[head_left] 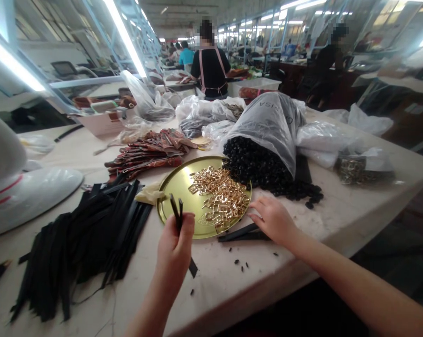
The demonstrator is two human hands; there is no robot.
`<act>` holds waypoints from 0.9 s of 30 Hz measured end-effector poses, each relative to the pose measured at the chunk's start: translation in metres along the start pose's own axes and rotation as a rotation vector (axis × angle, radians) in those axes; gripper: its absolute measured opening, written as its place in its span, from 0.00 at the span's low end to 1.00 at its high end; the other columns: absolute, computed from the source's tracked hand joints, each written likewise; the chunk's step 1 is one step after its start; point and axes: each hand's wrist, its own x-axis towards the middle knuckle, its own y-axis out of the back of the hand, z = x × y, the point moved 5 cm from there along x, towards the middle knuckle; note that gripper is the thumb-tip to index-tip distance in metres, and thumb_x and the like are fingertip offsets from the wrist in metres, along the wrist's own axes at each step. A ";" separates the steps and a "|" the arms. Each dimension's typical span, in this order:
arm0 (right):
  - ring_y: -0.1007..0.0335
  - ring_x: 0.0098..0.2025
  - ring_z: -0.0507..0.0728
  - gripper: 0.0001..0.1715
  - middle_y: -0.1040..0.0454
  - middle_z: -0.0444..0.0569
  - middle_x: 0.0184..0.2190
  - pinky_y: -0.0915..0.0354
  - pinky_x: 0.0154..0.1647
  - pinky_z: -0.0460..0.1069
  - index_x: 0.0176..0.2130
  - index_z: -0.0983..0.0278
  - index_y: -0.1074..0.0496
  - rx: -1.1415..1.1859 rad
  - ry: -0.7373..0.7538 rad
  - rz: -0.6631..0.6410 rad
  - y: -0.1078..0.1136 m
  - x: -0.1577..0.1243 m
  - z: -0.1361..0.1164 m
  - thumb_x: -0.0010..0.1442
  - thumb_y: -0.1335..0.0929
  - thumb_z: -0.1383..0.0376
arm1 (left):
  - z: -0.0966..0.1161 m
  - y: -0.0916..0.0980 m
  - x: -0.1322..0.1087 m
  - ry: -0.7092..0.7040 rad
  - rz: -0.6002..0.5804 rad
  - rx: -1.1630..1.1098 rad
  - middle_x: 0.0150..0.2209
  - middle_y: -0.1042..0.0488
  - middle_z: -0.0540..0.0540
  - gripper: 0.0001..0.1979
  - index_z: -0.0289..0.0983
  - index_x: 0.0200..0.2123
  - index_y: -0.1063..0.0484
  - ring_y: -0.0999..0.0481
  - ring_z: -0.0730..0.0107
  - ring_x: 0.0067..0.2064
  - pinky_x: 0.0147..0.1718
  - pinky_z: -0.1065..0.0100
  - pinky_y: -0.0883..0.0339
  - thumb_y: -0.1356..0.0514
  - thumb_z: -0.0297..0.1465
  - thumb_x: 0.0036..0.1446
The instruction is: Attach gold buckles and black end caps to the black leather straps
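gold tray (176,182) — one, black strip ends (175,210) in left hand (176,241) — two.

Factory workshop. Rows of tube lights (124,37) along blue metal frames (92,83), more tabletops (408,85) farther off. Parts in bulk on the near tabletop (207,285): black strips (81,234), gold-coloured metal fittings (227,199) on a round tray (179,177), small black pieces (256,161) spilling from a plastic sack (269,124). 1 worker (211,70) in an apron (202,72) ahead, more people (186,57) behind.

Two hands (176,236) (273,220), one golden tray (178,180)
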 end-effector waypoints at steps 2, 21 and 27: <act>0.36 0.41 0.58 0.12 0.31 0.52 0.37 0.42 0.43 0.51 0.41 0.65 0.31 0.010 -0.076 -0.010 -0.007 0.021 0.005 0.59 0.38 0.64 | -0.007 -0.006 -0.011 -0.010 -0.021 0.011 0.21 0.37 0.53 0.13 0.37 0.34 0.34 0.39 0.73 0.23 0.22 0.71 0.43 0.45 0.41 0.52; 0.34 0.45 0.52 0.19 0.30 0.49 0.45 0.42 0.46 0.44 0.48 0.64 0.34 -0.090 -0.073 -0.196 -0.023 0.067 0.031 0.57 0.41 0.72 | -0.022 -0.040 -0.041 0.387 -0.389 -0.614 0.24 0.35 0.53 0.13 0.36 0.39 0.34 0.41 0.83 0.19 0.17 0.78 0.48 0.42 0.36 0.51; 0.31 0.40 0.56 0.08 0.29 0.51 0.37 0.40 0.39 0.47 0.36 0.63 0.28 -0.115 -0.202 -0.159 -0.031 0.101 0.043 0.55 0.35 0.66 | -0.026 -0.055 -0.033 0.560 -0.402 -0.729 0.17 0.44 0.58 0.22 0.36 0.40 0.34 0.51 0.84 0.13 0.12 0.78 0.58 0.43 0.46 0.49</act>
